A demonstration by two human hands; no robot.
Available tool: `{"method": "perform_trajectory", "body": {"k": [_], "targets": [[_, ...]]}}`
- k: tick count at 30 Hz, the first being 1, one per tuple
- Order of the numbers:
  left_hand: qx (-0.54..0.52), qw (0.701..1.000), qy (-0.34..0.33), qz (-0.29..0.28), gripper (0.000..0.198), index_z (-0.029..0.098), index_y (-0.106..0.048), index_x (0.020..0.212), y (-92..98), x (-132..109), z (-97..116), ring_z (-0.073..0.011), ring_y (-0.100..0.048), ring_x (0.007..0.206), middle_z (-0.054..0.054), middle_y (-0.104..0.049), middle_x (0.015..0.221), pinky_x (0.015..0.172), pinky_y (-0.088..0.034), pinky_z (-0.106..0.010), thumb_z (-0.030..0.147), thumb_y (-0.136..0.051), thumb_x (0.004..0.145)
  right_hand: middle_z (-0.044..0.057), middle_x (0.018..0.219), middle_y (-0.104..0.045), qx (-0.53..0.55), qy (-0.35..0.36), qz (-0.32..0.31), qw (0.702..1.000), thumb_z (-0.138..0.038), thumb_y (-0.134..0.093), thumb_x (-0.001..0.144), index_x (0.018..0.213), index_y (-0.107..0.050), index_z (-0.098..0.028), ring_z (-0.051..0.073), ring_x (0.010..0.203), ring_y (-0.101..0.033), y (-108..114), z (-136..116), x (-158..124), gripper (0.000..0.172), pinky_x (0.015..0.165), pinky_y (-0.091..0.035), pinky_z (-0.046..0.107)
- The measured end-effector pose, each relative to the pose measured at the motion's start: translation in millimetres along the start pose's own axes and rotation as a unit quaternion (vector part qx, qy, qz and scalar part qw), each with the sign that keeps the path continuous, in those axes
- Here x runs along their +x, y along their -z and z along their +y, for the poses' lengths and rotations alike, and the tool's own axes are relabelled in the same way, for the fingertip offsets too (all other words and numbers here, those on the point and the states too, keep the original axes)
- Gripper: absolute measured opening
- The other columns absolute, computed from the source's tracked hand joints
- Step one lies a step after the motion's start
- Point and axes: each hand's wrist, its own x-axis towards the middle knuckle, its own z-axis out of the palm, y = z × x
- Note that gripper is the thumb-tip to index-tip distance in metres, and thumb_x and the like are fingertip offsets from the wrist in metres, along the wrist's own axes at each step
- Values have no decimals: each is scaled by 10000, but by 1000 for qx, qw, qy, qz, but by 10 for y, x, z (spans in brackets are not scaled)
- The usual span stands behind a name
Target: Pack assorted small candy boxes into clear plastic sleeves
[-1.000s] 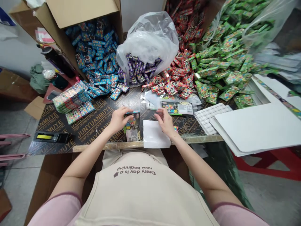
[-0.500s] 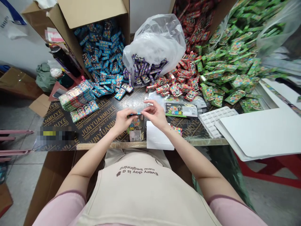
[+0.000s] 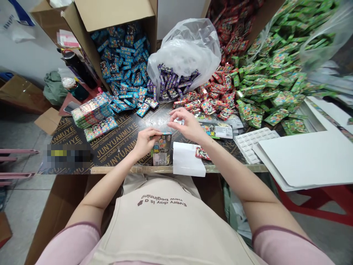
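Observation:
My left hand [image 3: 145,142] grips the top edge of an upright-held printed candy card [image 3: 161,149] near the table's front edge. My right hand [image 3: 189,126] hovers farther back with its fingers apart, holding nothing I can see, just over a scrap of clear plastic [image 3: 179,121]. Beside the card lie a white paper sheet [image 3: 189,159] and a small red packet [image 3: 202,153]. A flat printed card with a barcode label [image 3: 216,130] lies past my right fingertips.
The black printed plywood tabletop [image 3: 118,141] holds heaped blue, purple, red and green candy packets [image 3: 270,92], a plastic bag [image 3: 186,48] and shrink-wrapped stacks [image 3: 93,114]. A white moulded tray [image 3: 249,144] and white boards [image 3: 303,158] stand at right. A cardboard box [image 3: 110,11] rises behind.
My right hand has moved away from the card's top edge, toward the far side of the table. My left hand stays on the card, and the small red packet now shows more fully.

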Motion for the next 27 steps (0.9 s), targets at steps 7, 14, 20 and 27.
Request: {"method": "perform_trajectory", "body": {"k": [7,14,20,27], "targets": [[-18,996,82,33,71,172,-639,715,-11,-17,-29,-176,-661,741,-42,-725,802,667,-492,-293,189,-706,698,-30,568,-548,0,-57,-270,961,-307,-645,755,646,-585,-181,103,550,-446,-189,35,254,178,532,-320,243],[-24,996,76,37,69,173,-604,723,-21,-53,-54,-148,-617,686,-21,-686,757,633,-468,-265,161,-652,676,-63,486,-470,-87,-42,-268,959,-257,-662,724,581,-550,-174,72,484,-367,-276,11,325,200,485,-256,226],[2,995,83,62,158,171,-590,680,-44,-35,2,-146,-604,655,-18,-681,730,619,-444,-267,265,-716,694,-52,488,-482,-75,-41,-263,961,-298,-665,722,561,-540,-172,74,488,-374,-272,28,339,240,482,-251,226],[-74,981,155,90,288,179,-593,844,-210,-126,-110,-133,-595,643,8,-651,724,608,-448,-247,299,-784,665,-73,516,-491,176,-170,-128,961,-346,-744,585,711,-496,-207,107,500,-471,-459,254,156,311,493,-342,222]]}}
